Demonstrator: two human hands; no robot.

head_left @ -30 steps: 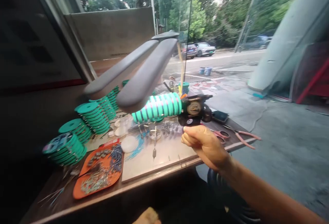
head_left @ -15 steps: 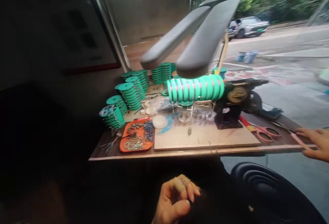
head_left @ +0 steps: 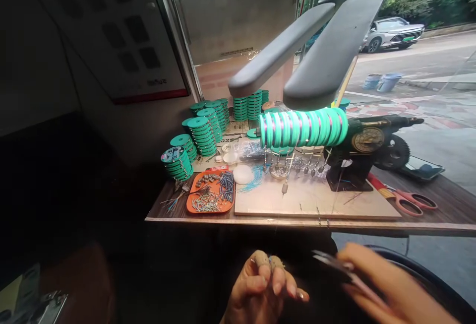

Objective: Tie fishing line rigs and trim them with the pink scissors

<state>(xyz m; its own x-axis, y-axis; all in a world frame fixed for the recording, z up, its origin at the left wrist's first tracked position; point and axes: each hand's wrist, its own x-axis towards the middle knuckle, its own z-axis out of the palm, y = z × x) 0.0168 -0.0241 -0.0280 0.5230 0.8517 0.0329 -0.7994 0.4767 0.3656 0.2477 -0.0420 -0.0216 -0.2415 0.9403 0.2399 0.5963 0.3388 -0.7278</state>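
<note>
My left hand [head_left: 262,284] is in front of the table edge, low in the view. Its thumb and fingers are pinched together, with tan wraps on two fingertips; whatever they grip is too small to make out. To its right my right hand [head_left: 383,279], smeared by motion, is closed round pink-handled pliers [head_left: 336,264] whose metal tips point left toward the left hand. Above the hands, a row of green line spools [head_left: 303,128] is mounted on a black winding device [head_left: 359,150]. Small metal swivels and weights [head_left: 285,187] hang beneath the spools on lines.
An orange tray [head_left: 191,207] of small metal parts and tubes lies at the table's left, near stacked green spools [head_left: 201,135]. Red-handled scissors [head_left: 411,202] rest right of the wooden board [head_left: 267,207]. A grey lamp [head_left: 316,66] overhangs the spools.
My right hand has brought the pliers from the table's right edge to beside my left hand. The left hand's fingers have turned upward into a pinch. The view has shifted right-to-left.
</note>
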